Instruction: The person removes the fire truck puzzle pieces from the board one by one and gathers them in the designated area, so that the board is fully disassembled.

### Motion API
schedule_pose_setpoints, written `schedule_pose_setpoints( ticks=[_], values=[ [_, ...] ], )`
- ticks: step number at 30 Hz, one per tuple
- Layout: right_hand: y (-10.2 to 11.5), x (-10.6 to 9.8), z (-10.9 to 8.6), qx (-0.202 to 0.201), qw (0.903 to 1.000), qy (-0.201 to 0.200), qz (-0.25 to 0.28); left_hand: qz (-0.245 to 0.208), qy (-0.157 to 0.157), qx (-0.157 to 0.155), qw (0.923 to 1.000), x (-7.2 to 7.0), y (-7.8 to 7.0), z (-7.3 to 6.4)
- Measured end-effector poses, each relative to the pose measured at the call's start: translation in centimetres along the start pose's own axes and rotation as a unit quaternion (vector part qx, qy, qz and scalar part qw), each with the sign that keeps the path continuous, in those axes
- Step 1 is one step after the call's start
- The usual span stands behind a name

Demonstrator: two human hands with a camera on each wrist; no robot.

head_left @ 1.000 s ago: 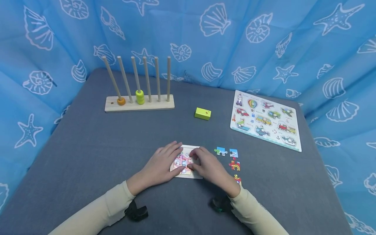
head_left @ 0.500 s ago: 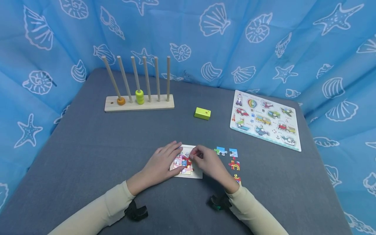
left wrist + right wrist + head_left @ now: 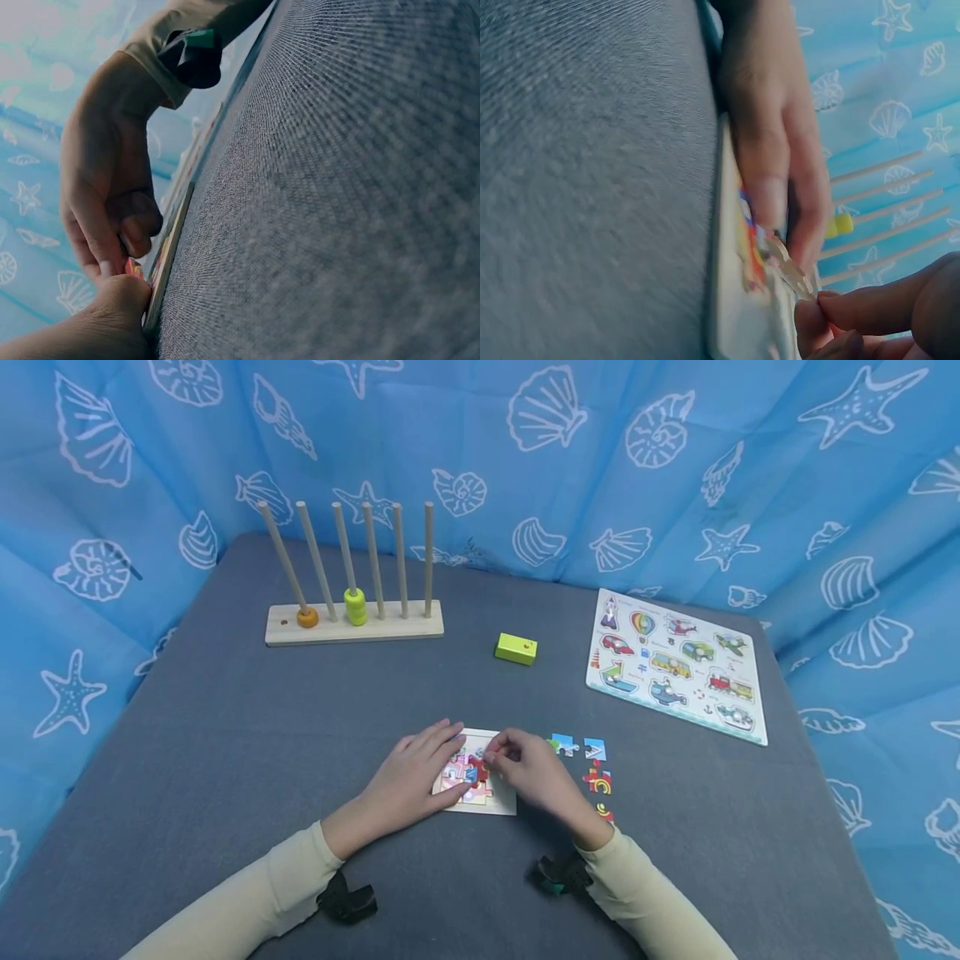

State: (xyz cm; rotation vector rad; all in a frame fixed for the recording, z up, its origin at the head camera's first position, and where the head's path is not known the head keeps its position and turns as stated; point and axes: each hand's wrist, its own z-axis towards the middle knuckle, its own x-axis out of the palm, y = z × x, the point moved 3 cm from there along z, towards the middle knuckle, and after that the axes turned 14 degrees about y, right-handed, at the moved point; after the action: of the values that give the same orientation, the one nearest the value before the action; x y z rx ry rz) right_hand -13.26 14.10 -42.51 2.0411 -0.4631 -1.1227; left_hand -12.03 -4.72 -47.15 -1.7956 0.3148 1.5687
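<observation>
A small jigsaw puzzle in a pale frame (image 3: 501,803) lies on the grey table, partly filled with pink, red and blue pieces. My left hand (image 3: 408,783) rests on its left side, fingers extended over the edge and thumb across the lower pieces. Above the right part of the puzzle, my right hand (image 3: 536,777) pinches a puzzle piece (image 3: 799,279) between thumb and fingers. In the right wrist view that piece is tilted over the frame, close to the left fingers. Whether it touches the pieces below is unclear. The head view mostly hides it behind the fingers.
Several loose puzzle pieces (image 3: 597,778) lie right of the right hand. Farther back are a light-green block (image 3: 516,648), a wooden peg stand (image 3: 405,627) with orange and green beads, and a vehicle picture board (image 3: 678,672). A blue shell-patterned curtain (image 3: 480,435) surrounds the table.
My right fingers have shifted slightly away from me and up off the puzzle, and red pieces beneath them now show. The left hand has stayed in place.
</observation>
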Motion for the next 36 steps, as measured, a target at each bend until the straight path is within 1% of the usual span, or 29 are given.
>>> schedule_pose_setpoints(
  ticks=[4,6,12,16,20,26,32,36],
  values=[
    [-0.4,-1.3,-0.7,0.024,0.9995,-0.012,0.013,-0.002,0.004,-0.003,1.0,0.0,0.0,0.0],
    [-0.8,-2.2,-1.4,0.031,0.9993,-0.019,0.009,-0.003,0.007,-0.004,1.0,0.0,0.0,0.0],
    [-2.8,-5.1,-4.4,0.03,0.9981,-0.036,-0.039,-0.007,0.006,0.002,1.0,0.0,-0.2,0.0],
    [-4.2,-6.3,-5.9,0.037,0.9975,-0.034,-0.051,-0.009,0.0,0.007,0.9999,-0.1,-0.1,0.1],
    [-5.2,-6.6,-6.6,0.031,0.9975,-0.028,-0.057,-0.009,0.0,0.006,0.9999,-0.1,0.0,0.1],
    [-6.0,-6.1,-6.2,0.018,0.9958,-0.026,-0.086,-0.007,0.004,0.003,1.0,-0.1,0.2,0.0],
    [-6.2,-5.9,-5.9,0.016,0.9904,-0.043,-0.131,-0.002,0.004,0.005,1.0,0.1,0.2,0.1],
    [-5.9,-6.0,-6.4,0.002,0.9856,-0.05,-0.162,-0.001,-0.003,0.011,0.9999,0.1,0.2,0.1]
  ],
)
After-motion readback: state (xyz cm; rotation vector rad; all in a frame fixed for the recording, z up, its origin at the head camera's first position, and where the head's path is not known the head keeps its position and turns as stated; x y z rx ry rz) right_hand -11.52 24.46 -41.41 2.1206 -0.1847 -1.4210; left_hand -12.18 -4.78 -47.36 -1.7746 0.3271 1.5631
